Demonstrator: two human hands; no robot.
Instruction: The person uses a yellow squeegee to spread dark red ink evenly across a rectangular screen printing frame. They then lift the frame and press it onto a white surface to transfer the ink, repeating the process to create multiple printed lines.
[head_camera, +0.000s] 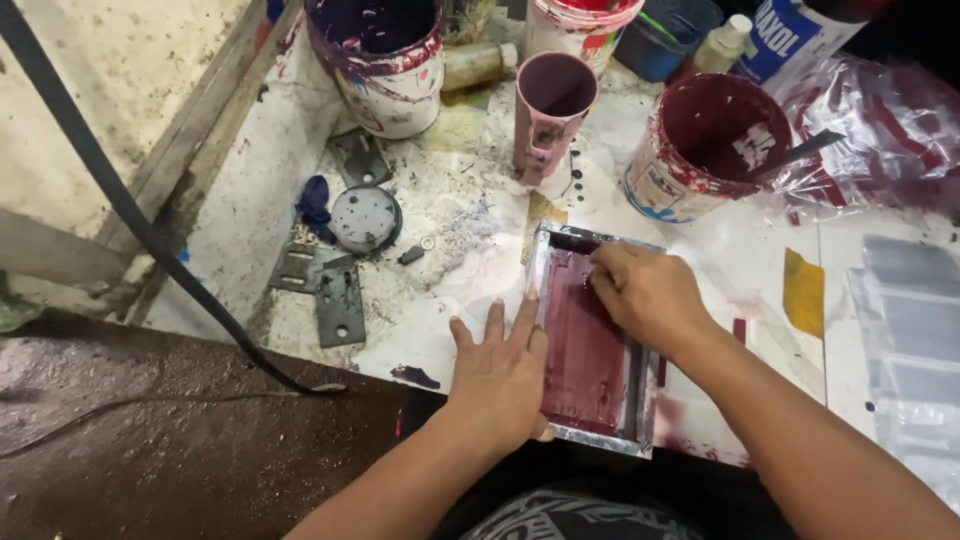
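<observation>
- The tray (592, 345), a small metal one coated in dark red ink, lies at the table's near edge, in front of the red paint bucket (700, 145).
- Left hand (500, 375) lies flat, fingers spread, bracing the tray's left rim.
- Right hand (645, 295) presses curled fingertips onto the far inked surface; whether they pinch anything I cannot tell.
- Likely step: working the ink; the next move calls for a steady tray.

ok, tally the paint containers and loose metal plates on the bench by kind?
Paint buckets: 3 (dark purple, red top, dark red)
Pink cup: 1
Blue tub: 1
Small squeeze bottle: 1
Flat grey metal plates: 3 ()
Total: 9
</observation>
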